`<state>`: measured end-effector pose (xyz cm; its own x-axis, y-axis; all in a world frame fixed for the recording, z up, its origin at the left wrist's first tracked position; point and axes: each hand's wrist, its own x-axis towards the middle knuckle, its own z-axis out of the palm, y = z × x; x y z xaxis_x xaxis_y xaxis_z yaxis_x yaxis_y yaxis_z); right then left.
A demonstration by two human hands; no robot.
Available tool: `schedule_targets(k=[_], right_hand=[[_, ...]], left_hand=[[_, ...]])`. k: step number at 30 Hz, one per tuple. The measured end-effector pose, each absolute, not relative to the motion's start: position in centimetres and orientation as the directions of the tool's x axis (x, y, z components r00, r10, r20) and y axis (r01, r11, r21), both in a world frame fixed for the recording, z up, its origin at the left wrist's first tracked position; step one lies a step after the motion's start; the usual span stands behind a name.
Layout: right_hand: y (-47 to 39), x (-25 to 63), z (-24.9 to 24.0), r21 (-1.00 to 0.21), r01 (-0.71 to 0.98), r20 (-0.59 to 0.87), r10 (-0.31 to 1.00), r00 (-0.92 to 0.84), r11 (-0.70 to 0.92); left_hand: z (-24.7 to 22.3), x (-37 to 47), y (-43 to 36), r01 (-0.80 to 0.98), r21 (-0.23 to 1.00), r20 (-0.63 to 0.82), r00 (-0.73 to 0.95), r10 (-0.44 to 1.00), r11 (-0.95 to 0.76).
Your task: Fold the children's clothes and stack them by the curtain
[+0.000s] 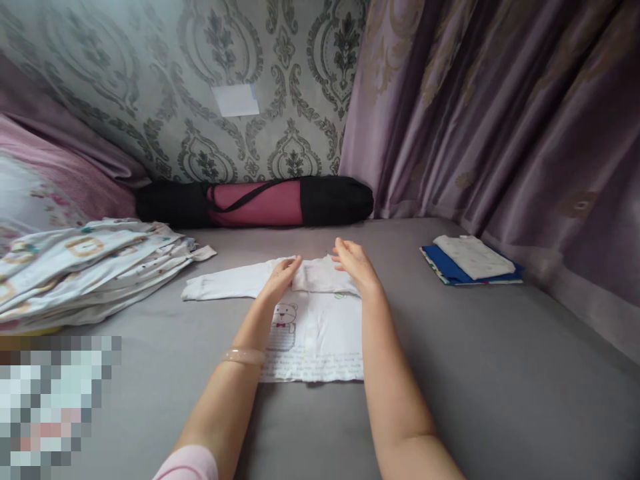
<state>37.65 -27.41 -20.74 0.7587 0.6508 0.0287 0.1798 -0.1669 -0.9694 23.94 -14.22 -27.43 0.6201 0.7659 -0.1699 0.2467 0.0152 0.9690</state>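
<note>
A small white shirt (333, 333) with a bear print lies flat on the grey sheet. One sleeve stretches out to the left, and the other lies folded across the upper chest. My left hand (286, 272) rests at the shirt's upper middle, by the end of the folded sleeve; its fingers look extended. Over the shirt's upper right shoulder is my right hand (353, 259), its fingers apart and slightly bent, with nothing seen in them.
Printed white clothes (95, 267) are heaped at the left. A black and pink long bag (260, 202) lies along the wall. Folded cloths, white over blue (457, 267), sit at the right, near purple curtains (490, 120).
</note>
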Motion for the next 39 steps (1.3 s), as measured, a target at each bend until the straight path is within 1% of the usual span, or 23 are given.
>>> schedule_targets(k=[3, 6, 8, 9, 11, 12, 14, 15, 17, 18, 20, 24, 27, 33, 39], right_hand=[[-27.8, 38.5, -21.5, -0.972, 0.132, -0.029, 0.652, 0.757, -0.197], [-28.0, 39.1, -22.3, -0.969, 0.122, -0.032, 0.606, 0.795, -0.213], [-27.9, 39.5, -22.9, -0.965, 0.148, 0.0, 0.566, 0.825, -0.216], [-27.9, 39.7, -23.2, -0.958, 0.177, 0.023, 0.55, 0.835, -0.228], [-27.9, 39.9, -23.5, -0.917, 0.267, 0.071, 0.538, 0.84, -0.296], [-27.8, 39.8, -23.5, -0.88, 0.324, 0.092, 0.545, 0.833, -0.347], [-27.6, 39.3, -23.5, -0.77, 0.445, 0.115, 0.586, 0.802, -0.457], [-27.4, 38.8, -23.5, -0.702, 0.505, 0.11, 0.623, 0.774, -0.503], [-26.9, 37.4, -23.7, -0.581, 0.611, 0.08, 0.709, 0.7, -0.538], [-26.5, 36.6, -23.9, -0.541, 0.651, 0.064, 0.746, 0.662, -0.532], [-25.8, 35.1, -24.6, -0.493, 0.716, 0.043, 0.808, 0.588, -0.495], [-25.0, 33.2, -26.6, -0.423, 0.781, -0.027, 0.868, 0.496, -0.46], [-25.1, 33.0, -27.7, -0.392, 0.793, -0.054, 0.872, 0.486, -0.467], [-26.1, 33.5, -28.2, -0.319, 0.821, -0.024, 0.87, 0.492, -0.473], [-27.1, 34.8, -28.4, -0.223, 0.801, -0.022, 0.825, 0.565, -0.555]], left_hand=[[-27.6, 23.9, -14.4, 0.233, 0.963, -0.054, 0.66, 0.749, -0.136], [-27.6, 24.0, -14.5, 0.121, 0.973, 0.06, 0.686, 0.725, -0.195], [-27.8, 24.1, -14.4, 0.083, 0.966, 0.128, 0.673, 0.728, -0.246], [-27.9, 24.1, -14.3, 0.093, 0.957, 0.145, 0.666, 0.732, -0.274], [-28.3, 24.2, -14.1, 0.168, 0.924, 0.162, 0.643, 0.749, -0.344], [-28.4, 24.2, -14.0, 0.224, 0.891, 0.181, 0.622, 0.762, -0.394], [-28.5, 24.3, -14.1, 0.333, 0.779, 0.278, 0.577, 0.768, -0.531], [-28.5, 24.3, -14.2, 0.37, 0.703, 0.343, 0.572, 0.745, -0.607], [-28.3, 24.5, -14.8, 0.387, 0.546, 0.433, 0.629, 0.646, -0.743], [-28.2, 24.6, -15.1, 0.376, 0.483, 0.438, 0.678, 0.59, -0.791], [-28.1, 24.9, -15.8, 0.375, 0.397, 0.384, 0.761, 0.522, -0.838], [-28.6, 25.0, -16.7, 0.471, 0.298, 0.238, 0.806, 0.542, -0.83], [-29.3, 25.0, -16.8, 0.496, 0.281, 0.19, 0.81, 0.554, -0.821], [-29.8, 24.6, -16.8, 0.518, 0.266, 0.156, 0.809, 0.567, -0.813], [-29.4, 24.1, -17.1, 0.537, 0.244, 0.1, 0.814, 0.572, -0.807]])
